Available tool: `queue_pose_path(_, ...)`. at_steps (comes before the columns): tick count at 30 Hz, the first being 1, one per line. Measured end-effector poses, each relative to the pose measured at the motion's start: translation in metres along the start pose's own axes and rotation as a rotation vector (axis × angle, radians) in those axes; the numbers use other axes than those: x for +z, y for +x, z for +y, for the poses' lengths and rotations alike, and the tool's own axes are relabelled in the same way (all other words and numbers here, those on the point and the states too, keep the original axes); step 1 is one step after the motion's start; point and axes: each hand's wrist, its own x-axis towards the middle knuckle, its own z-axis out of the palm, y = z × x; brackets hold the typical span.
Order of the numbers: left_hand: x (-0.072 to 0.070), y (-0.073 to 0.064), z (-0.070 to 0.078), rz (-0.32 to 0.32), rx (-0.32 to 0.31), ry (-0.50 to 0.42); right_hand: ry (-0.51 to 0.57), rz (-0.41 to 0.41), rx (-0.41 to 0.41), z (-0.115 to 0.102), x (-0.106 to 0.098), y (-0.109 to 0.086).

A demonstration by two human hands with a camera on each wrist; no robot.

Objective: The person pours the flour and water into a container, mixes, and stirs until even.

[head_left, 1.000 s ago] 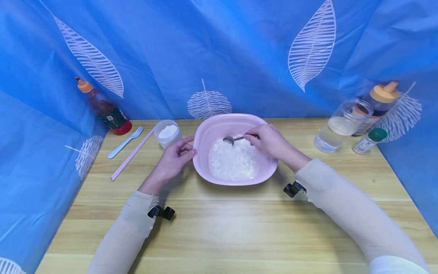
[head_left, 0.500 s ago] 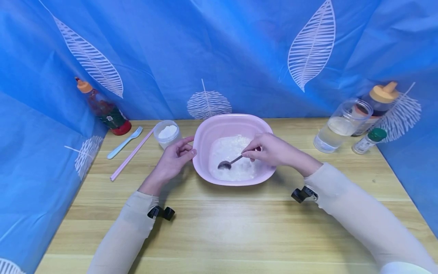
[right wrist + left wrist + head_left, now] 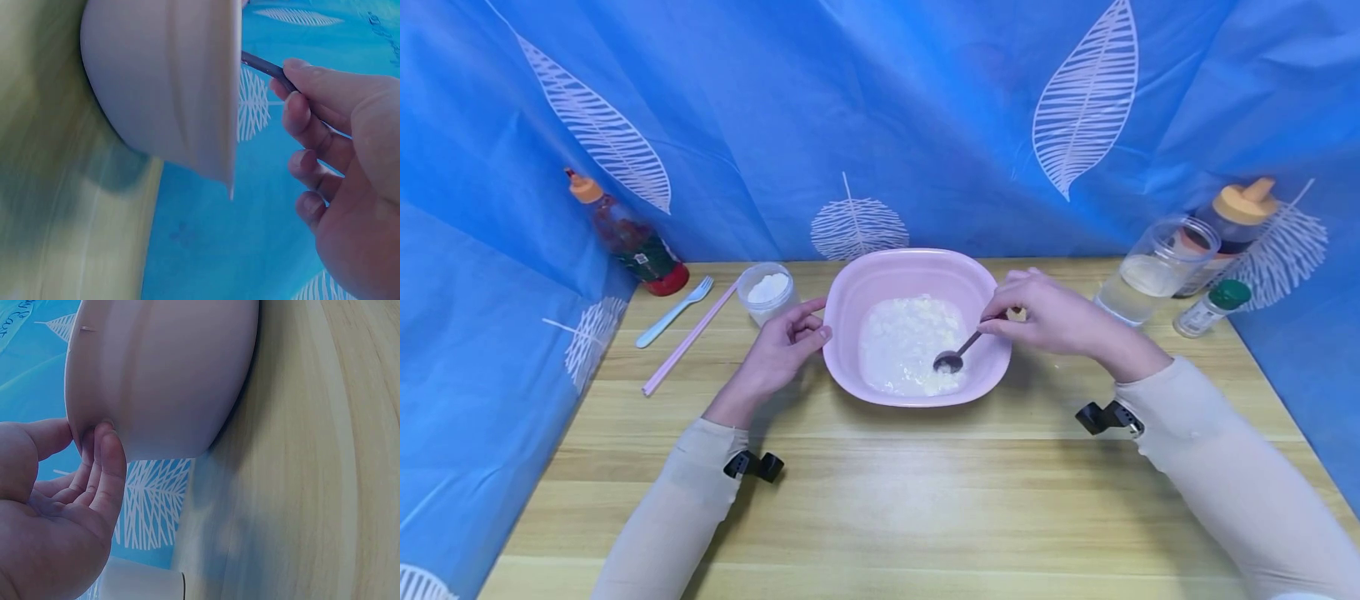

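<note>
A pink basin (image 3: 842,333) stands on the wooden table with a wet, lumpy white mixture (image 3: 906,342) in its bottom. My left hand (image 3: 784,348) grips the basin's left rim; in the left wrist view the thumb lies at the rim's edge and the fingertips (image 3: 111,447) curl beneath it. Over the basin's right rim, my right hand (image 3: 1048,317) pinches the handle of a dark spoon (image 3: 948,362). The spoon's bowl is down at the mixture's right side. In the right wrist view only the spoon's handle (image 3: 265,65) shows; the basin wall hides the rest.
A jar of white powder (image 3: 767,292) is close to my left hand. Farther left lie pink chopsticks (image 3: 688,340), a light blue fork (image 3: 673,313) and a red sauce bottle (image 3: 640,246). A water cup (image 3: 1138,283), a dark bottle (image 3: 1240,217) and a green-capped shaker (image 3: 1210,310) stand right.
My right hand has swept the spoon from the mixture's back toward the front left, then across to the right side. The left hand and basin stay in place.
</note>
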Motion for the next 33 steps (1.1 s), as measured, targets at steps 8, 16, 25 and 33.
queue_pose_path(8,-0.001,0.0,0.0,0.0,-0.002,0.005,0.159,0.093,-0.033,0.013,0.02,0.004)
queue_pose_path(16,0.0,0.001,-0.001,-0.003,-0.002,0.003,0.18,0.197,-0.021,0.008,0.046,0.031)
queue_pose_path(25,0.0,0.003,-0.001,0.005,0.007,0.002,-0.004,0.331,0.024,0.024,0.035,0.03)
queue_pose_path(33,0.0,0.002,-0.001,0.01,-0.003,0.004,0.003,0.259,0.073,0.031,0.01,0.007)
